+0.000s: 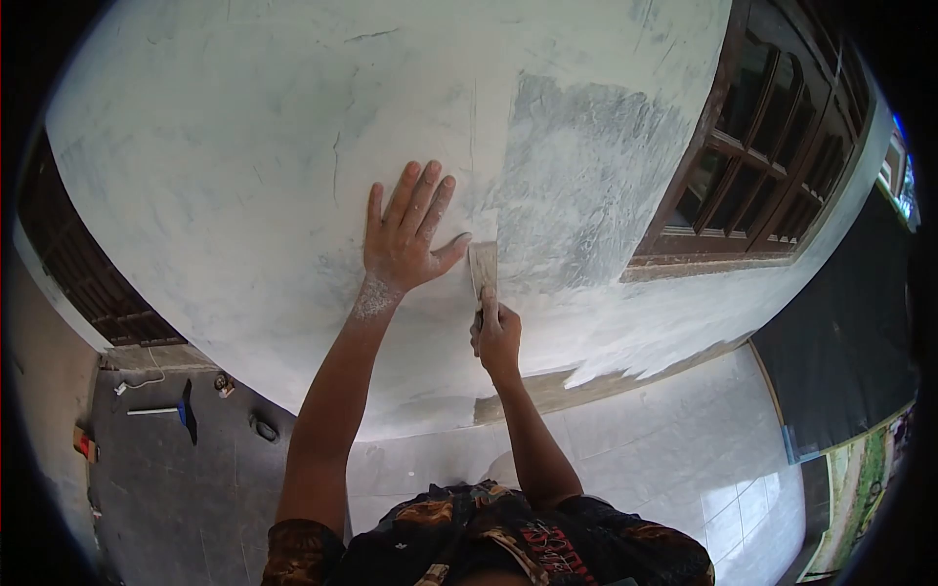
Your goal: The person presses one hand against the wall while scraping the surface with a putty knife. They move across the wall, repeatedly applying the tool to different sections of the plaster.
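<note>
Flat against the white wall point(264, 195) lies my left hand point(405, 234), fingers spread, with white dust on the fingers and wrist. My right hand point(496, 332) is wrapped round the handle of a putty knife point(484, 264). The knife's blade points up and touches the wall just right of my left thumb. A grey, rough patch point(586, 176) of wall lies to the right of the blade. Thin cracks show in the white coat above my hands.
Brown-framed windows stand at the right point(752, 146) and left point(78, 254). A bare strip point(547, 393) runs along the wall's foot. On the dark floor point(195, 488) at lower left lie a blue-and-white tool point(166, 410) and small items. A dark sheet point(840, 313) hangs at right.
</note>
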### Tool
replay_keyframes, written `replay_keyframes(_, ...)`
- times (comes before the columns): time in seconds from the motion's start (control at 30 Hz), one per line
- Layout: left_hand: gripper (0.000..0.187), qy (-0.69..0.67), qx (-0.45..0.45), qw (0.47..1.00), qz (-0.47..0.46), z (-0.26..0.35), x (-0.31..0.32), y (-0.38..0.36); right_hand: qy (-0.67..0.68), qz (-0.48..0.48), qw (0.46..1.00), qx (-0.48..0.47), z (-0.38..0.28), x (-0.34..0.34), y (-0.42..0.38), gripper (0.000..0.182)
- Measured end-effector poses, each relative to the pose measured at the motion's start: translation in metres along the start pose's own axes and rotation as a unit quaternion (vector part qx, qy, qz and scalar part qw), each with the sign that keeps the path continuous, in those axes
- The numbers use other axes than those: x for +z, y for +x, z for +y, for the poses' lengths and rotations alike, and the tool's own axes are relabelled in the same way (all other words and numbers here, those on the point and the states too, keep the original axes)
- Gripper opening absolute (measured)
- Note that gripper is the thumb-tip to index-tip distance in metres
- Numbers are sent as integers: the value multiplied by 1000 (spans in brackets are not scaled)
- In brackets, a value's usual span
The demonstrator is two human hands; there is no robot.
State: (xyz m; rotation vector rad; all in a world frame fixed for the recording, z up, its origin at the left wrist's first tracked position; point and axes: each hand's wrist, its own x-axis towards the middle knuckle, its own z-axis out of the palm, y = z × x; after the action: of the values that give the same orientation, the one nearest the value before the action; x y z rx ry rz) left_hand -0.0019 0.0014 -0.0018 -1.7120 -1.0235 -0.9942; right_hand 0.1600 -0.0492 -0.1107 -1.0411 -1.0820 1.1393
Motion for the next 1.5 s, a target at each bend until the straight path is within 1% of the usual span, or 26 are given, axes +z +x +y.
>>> replay_keyframes(0.07, 81, -5, -3, 1000, -2, 0, -1, 0, 7, 7, 1000, 27, 13, -3, -5, 55)
replay_keyframes(0.2, 81, -12, -7, 1000, -1, 0, -1, -1, -12, 13, 1000, 20, 8, -1, -2, 55)
replay_keyframes(0.27, 80, -5, -6, 1000, -2, 0, -1, 0, 26, -5, 1000, 6, -9, 6, 2, 56)
replay_keyframes(0.3, 80, -6, -4, 1000, -3, 0, -1, 1, 28, -3, 1000, 7, -5, 4, 0, 56)
replay_keyframes(0.37, 79, -7, -4, 1000, 2, 0, -2, 1, -17, 9, 999, 26, 6, -1, -4, 56)
replay_keyframes(0.5, 80, -8, -3, 1000, -1, -1, -1, 1, 2, 4, 999, 41, 10, -2, -3, 55)
replay_keyframes(0.57, 82, -5, -4, 1000, 3, 0, -1, 1, 9, -13, 1000, 1, -4, 1, 3, 55)
replay_keyframes(0.7, 83, -16, 5, 1000, 11, -2, 2, 2, 22, 10, 999, 30, 2, -3, -4, 56)
replay_keyframes(0.8, 85, -25, -2, 1000, -5, -1, 3, -2, 12, 6, 998, 56, 8, -6, -7, 55)
replay_keyframes(0.87, 88, -32, -7, 999, 0, -1, 4, -2, 8, -4, 1000, 11, -1, -3, -1, 55)
replay_keyframes(0.9, 88, -36, 0, 999, -2, -1, 4, -3, 13, 2, 1000, 12, -2, -3, -2, 55)
replay_keyframes(0.97, 91, -9, -11, 1000, -23, 1, 0, -3, 39, -7, 997, 60, -3, -4, -4, 56)
replay_keyframes(1.0, 91, -14, -2, 1000, -23, 3, -2, -3, 46, 1, 997, 58, 0, -6, -6, 56)
replay_keyframes(1.07, 98, 7, -54, 997, -46, 8, -6, -1, 27, 14, 996, 86, 9, -8, -12, 57)
replay_keyframes(1.1, 98, -2, -42, 998, -44, 10, -7, 2, 35, 26, 996, 83, 6, -8, -10, 57)
replay_keyframes(1.17, 109, -5, -125, 990, -64, 13, -12, 2, -23, 43, 998, 49, -5, -4, -4, 58)
replay_keyframes(1.2, 109, -17, -113, 991, -62, 15, -13, 2, 1, 42, 998, 42, -12, -2, -2, 57)
replay_keyframes(1.27, 116, 17, -166, 983, -74, 14, -16, -1, 4, 61, 997, 48, -11, 3, -3, 58)
replay_keyframes(1.3, 116, 7, -152, 986, -74, 12, -15, -2, 1, 65, 996, 56, -9, 5, -6, 59)
replay_keyframes(1.33, 117, 3, -159, 984, -78, 11, -13, -6, 7, 78, 995, 55, -5, 3, -9, 59)
replay_keyframes(1.37, 117, 0, -168, 982, -85, 10, -12, -9, -8, 87, 994, 73, 2, 0, -14, 60)
replay_keyframes(1.43, 119, -3, -157, 984, -87, 9, -10, -12, -18, 99, 990, 95, 6, 3, -19, 61)
replay_keyframes(1.5, 120, -3, -150, 985, -86, 7, -10, -14, -42, 111, 992, 31, -1, -1, -8, 63)
